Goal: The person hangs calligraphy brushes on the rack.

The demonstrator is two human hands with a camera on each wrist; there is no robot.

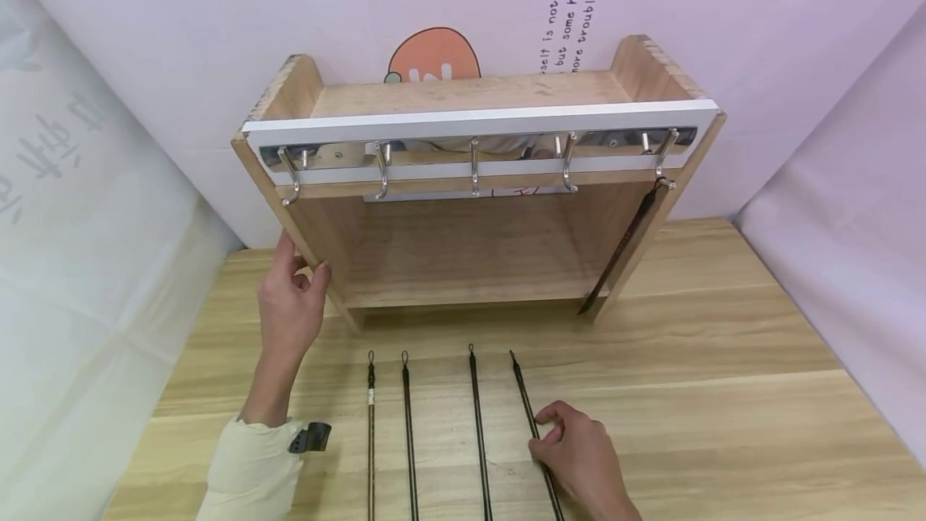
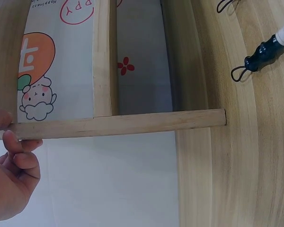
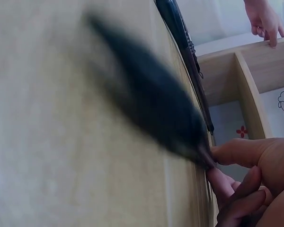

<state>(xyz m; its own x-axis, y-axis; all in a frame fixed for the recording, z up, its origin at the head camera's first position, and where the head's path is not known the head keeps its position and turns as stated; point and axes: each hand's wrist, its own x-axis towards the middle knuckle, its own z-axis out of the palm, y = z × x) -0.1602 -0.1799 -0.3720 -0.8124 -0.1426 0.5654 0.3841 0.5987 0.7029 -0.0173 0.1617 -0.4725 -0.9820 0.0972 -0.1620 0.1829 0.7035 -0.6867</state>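
We are seeing even, bright, soft light in the head view, with only faint shadows lying under the wooden shelf toward 6 o'clock. Its metal hook rail is glinting with small reflections. Straight edges are bowing toward 3 and 9 o'clock. In the left wrist view the counter is curving strongly. In the right wrist view a dark brush is smearing out of focus, with the right hand soft at 5 o'clock.

Light wooden table, planks running left to right. Back wall pale lilac, printed with orange cartoon shapes, a red flower and lines of small text. White sheeting hangs at left. Even, diffuse light.
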